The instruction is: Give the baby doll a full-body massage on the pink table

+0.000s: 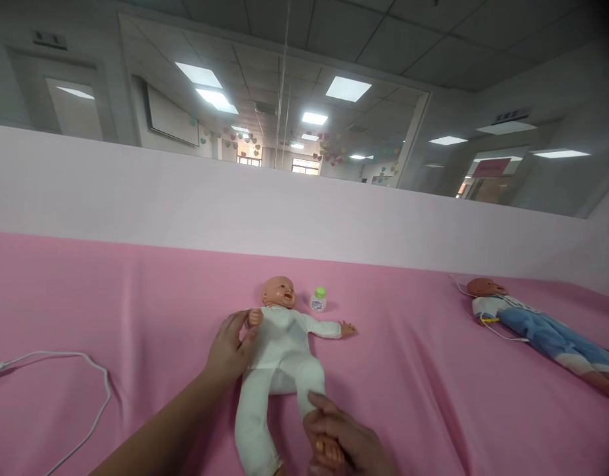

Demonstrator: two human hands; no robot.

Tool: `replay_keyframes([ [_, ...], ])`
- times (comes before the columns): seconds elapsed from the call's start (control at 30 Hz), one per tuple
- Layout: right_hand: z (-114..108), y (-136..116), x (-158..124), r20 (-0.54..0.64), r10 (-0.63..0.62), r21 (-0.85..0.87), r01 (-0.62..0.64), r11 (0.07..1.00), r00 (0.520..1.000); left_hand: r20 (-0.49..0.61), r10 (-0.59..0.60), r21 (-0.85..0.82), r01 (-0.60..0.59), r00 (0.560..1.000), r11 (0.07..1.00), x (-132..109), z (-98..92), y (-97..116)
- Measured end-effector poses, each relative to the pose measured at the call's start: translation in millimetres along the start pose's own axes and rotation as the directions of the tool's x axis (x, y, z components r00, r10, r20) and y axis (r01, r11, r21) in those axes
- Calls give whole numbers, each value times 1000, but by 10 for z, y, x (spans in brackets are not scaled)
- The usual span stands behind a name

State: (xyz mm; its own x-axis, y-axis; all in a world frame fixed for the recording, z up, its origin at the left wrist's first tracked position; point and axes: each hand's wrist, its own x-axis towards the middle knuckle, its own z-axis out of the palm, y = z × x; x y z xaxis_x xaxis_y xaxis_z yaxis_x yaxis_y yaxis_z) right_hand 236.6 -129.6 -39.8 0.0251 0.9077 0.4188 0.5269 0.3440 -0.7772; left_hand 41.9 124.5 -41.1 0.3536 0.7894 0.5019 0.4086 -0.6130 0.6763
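Observation:
A baby doll (282,337) with a white cloth body lies on its back, its head pointing away from me. My left hand (232,347) is closed around the doll's arm on the left side, and the doll's small fist shows at my fingertips. Lower down, my right hand (348,433) grips the doll's lower leg on the right side, just above the bare foot (328,451). The doll's other arm (328,328) stretches out to the right with its fingers spread. Beside the head stands a small clear bottle (318,301) with a green cap.
Pink cloth (175,304) covers the table. On the far right lies a second doll (542,327) in blue and white clothing, with thin tubing about it. A white cable (107,383) curves across the left. Behind the table runs a white low wall (209,205) below glass.

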Motion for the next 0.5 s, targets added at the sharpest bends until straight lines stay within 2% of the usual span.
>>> replay_keyframes([
  [0.1, -24, -66, 186, -67, -21, 11, 22, 1000, 998, 145, 161, 181, -186, 976, 966, -31, 72, 2],
  [0.2, -12, -114, 373, -83, 62, 55, -58, 997, 995, 238, 221, 274, -284, 946, 919, -39, 86, 14],
  [0.27, -1, -85, 482, -64, 91, 78, -86, 993, 994, 256, 233, 309, -307, 938, 900, -39, 75, 24],
  [0.37, 15, 0, 569, -16, 65, 61, -64, 996, 998, 253, 231, 311, -305, 940, 900, -48, 62, 15],
  [0.5, 10, 1, 488, -52, 67, 26, -66, 997, 996, 203, 179, 249, -228, 963, 941, -71, 72, -29],
])
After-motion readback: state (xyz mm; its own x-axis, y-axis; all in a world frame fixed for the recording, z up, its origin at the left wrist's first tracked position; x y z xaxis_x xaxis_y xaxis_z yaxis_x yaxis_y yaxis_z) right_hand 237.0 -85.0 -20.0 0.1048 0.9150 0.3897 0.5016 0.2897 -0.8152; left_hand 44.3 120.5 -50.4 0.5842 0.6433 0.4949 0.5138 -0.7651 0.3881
